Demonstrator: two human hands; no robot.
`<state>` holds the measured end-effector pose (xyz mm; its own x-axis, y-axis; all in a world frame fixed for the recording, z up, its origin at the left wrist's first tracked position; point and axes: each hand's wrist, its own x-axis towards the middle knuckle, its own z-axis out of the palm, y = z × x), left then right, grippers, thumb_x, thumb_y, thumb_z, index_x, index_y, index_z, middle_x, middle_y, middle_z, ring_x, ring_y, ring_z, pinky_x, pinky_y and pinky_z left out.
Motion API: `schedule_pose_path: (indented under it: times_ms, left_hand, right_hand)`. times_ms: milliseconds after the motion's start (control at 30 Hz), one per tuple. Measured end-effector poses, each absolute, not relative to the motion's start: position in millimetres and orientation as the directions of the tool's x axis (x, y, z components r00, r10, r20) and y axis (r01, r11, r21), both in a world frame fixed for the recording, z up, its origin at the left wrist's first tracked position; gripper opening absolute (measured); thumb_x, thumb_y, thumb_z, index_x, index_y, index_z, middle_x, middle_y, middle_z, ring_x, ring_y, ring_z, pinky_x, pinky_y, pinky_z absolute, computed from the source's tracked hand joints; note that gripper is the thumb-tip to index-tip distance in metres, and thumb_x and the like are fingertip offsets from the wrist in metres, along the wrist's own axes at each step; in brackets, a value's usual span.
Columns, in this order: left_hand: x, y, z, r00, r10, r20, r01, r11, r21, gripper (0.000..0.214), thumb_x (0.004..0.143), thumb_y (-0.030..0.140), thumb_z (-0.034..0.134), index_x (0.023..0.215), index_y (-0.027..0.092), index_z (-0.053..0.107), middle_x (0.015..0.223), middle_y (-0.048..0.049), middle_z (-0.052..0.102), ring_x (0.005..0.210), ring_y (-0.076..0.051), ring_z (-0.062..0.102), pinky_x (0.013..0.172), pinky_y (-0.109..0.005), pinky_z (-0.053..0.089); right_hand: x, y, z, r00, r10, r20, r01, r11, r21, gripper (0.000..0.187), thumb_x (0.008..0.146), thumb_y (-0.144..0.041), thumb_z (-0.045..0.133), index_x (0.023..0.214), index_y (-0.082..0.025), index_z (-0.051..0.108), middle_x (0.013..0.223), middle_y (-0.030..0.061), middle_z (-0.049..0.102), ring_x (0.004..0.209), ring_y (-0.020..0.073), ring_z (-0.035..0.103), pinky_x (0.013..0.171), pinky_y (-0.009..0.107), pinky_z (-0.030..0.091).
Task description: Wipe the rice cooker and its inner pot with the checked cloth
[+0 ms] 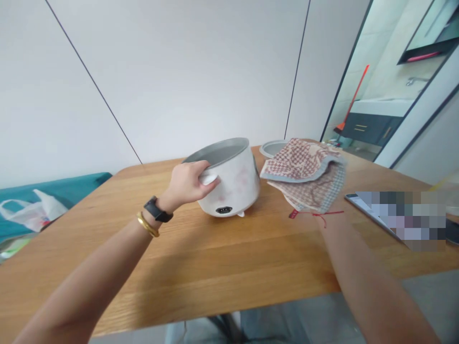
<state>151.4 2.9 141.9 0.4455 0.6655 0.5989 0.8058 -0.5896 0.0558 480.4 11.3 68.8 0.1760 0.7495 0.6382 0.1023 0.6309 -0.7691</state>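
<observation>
Bright, flat indoor light, source not visible. White wall (201,81) close to washed out at upper center, no hard glare. Soft, dim shadow falls on the wooden table (215,267) at the near side of the rice cooker body (233,186). Strong wide-angle bend at the frame edges, wall lines lean. Right forearm (369,282) slightly soft at lower right. Pixelated mosaic patch (405,220) blocks detail at right.
</observation>
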Motion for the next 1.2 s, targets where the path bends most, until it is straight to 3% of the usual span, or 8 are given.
schedule_pose_path:
  times_ms: [100, 233, 367, 467, 600, 867, 1033, 1200]
  left_hand:
    - [156, -7, 133, 0.216, 0.654, 0.725, 0.791, -0.553, 0.264, 0.035, 0.079, 0.051, 0.062, 0.067, 0.020, 0.050, 0.057, 0.0021, 0.046, 0.054, -0.014, 0.042, 0.054, -0.028, 0.026]
    - [169, -24, 122, -0.027, 0.577, 0.817, 0.643, -0.615, 0.456, 0.032, 0.078, 0.046, 0.068, 0.071, 0.019, 0.053, 0.059, 0.0038, 0.045, 0.056, -0.012, 0.039, 0.054, -0.027, 0.028]
    - [176, -37, 119, -0.225, 0.534, 0.815, 0.457, -0.681, 0.572, 0.025, 0.076, 0.037, 0.069, 0.069, 0.019, 0.053, 0.060, 0.0049, 0.043, 0.057, -0.011, 0.037, 0.053, -0.025, 0.029]
    - [173, -47, 117, -0.286, 0.540, 0.792, 0.374, -0.698, 0.610, 0.018, 0.076, 0.032, 0.066, 0.072, 0.018, 0.056, 0.064, 0.0042, 0.047, 0.059, -0.012, 0.040, 0.054, -0.024, 0.032]
    - [170, -57, 107, -0.309, 0.525, 0.793, 0.396, -0.687, 0.609, 0.025, 0.076, 0.033, 0.068, 0.068, 0.020, 0.048, 0.061, 0.0060, 0.039, 0.057, -0.011, 0.034, 0.051, -0.024, 0.027]
    - [167, -72, 106, -0.266, 0.528, 0.807, 0.436, -0.681, 0.589, 0.032, 0.070, 0.031, 0.072, 0.062, 0.020, 0.043, 0.058, 0.0064, 0.036, 0.056, -0.010, 0.031, 0.051, -0.024, 0.024]
    - [162, -77, 112, -0.363, 0.688, 0.628, 0.110, -0.638, 0.762, 0.026, 0.073, 0.034, 0.071, 0.066, 0.018, 0.053, 0.061, 0.0043, 0.046, 0.058, -0.010, 0.038, 0.053, -0.023, 0.032]
    - [177, -70, 110, -0.490, 0.766, 0.417, -0.216, -0.570, 0.793, 0.027, 0.071, 0.034, 0.077, 0.069, 0.017, 0.055, 0.063, 0.0045, 0.053, 0.056, -0.009, 0.046, 0.053, -0.022, 0.037]
  right_hand:
    - [462, 19, 99, 0.178, 0.704, 0.687, 0.094, 0.683, -0.724, 0.056, 0.101, -0.050, 0.024, 0.104, -0.023, 0.074, 0.120, 0.0083, 0.073, 0.110, 0.0197, 0.069, 0.087, 0.037, 0.056]
    - [397, 3, 143, 0.028, 0.574, 0.818, 0.462, 0.718, -0.520, 0.043, 0.095, -0.040, 0.047, 0.124, -0.016, 0.067, 0.133, 0.0087, 0.066, 0.128, 0.0209, 0.058, 0.109, 0.040, 0.046]
    - [342, -52, 128, -0.226, 0.454, 0.862, 0.770, 0.625, -0.128, 0.065, 0.090, -0.038, 0.061, 0.152, -0.027, 0.046, 0.163, 0.0048, 0.033, 0.153, 0.0350, 0.021, 0.120, 0.064, 0.017]
    - [324, -83, 86, -0.318, 0.421, 0.850, 0.847, 0.528, 0.055, 0.063, 0.094, -0.042, 0.053, 0.155, -0.032, 0.040, 0.165, 0.0026, 0.028, 0.154, 0.0364, 0.015, 0.119, 0.066, 0.014]
    - [319, -84, 84, -0.206, 0.381, 0.901, 0.885, 0.466, 0.005, 0.059, 0.096, -0.041, 0.048, 0.154, -0.034, 0.041, 0.163, 0.0022, 0.033, 0.153, 0.0374, 0.017, 0.116, 0.066, 0.014]
    - [312, -64, 186, -0.140, 0.540, 0.830, 0.852, 0.493, -0.178, 0.050, 0.102, -0.034, 0.033, 0.146, -0.025, 0.053, 0.153, 0.0057, 0.050, 0.143, 0.0310, 0.039, 0.114, 0.058, 0.030]
    - [283, -110, 95, -0.149, 0.448, 0.881, 0.886, 0.456, -0.082, 0.055, 0.099, -0.036, 0.040, 0.154, -0.033, 0.042, 0.163, -0.0021, 0.034, 0.153, 0.0314, 0.018, 0.120, 0.062, 0.015]
    - [248, -101, 7, 0.211, 0.476, 0.854, 0.876, 0.296, -0.382, 0.069, 0.091, -0.029, 0.051, 0.158, -0.021, 0.038, 0.164, 0.0162, 0.027, 0.150, 0.0507, 0.006, 0.108, 0.078, 0.019]
